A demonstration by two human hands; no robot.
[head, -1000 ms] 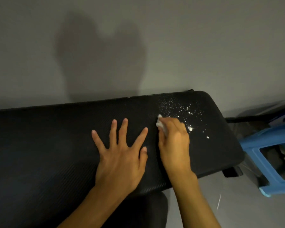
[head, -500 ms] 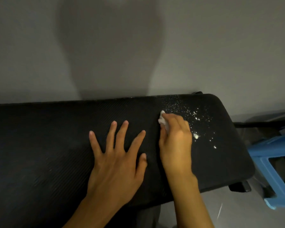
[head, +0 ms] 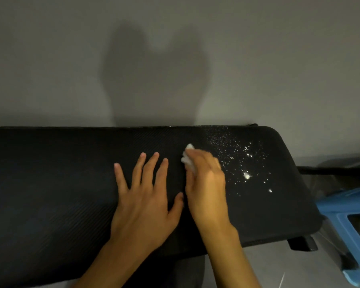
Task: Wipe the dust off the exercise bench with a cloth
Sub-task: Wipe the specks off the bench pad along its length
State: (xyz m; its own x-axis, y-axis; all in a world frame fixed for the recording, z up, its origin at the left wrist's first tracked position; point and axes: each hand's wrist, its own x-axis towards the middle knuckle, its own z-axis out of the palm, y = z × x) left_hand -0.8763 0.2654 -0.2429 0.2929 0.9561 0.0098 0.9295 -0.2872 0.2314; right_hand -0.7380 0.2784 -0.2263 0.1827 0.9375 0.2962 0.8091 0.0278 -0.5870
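- A grey wall (head: 279, 59) stood behind the black exercise bench (head: 50, 183), with a blue stool (head: 345, 206) at 4 o'clock.
- The left hand (head: 143, 204) lay spread flat on the padding.
- The right hand (head: 208, 188) gripped the white cloth (head: 188, 159) on the bench, with the dust (head: 246, 175) at its 3 o'clock.

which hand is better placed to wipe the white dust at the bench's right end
Right hand: it holds the cloth and sits just beside the dust on the bench. The left hand lies flat, fingers spread, farther from the dust, with no cloth.
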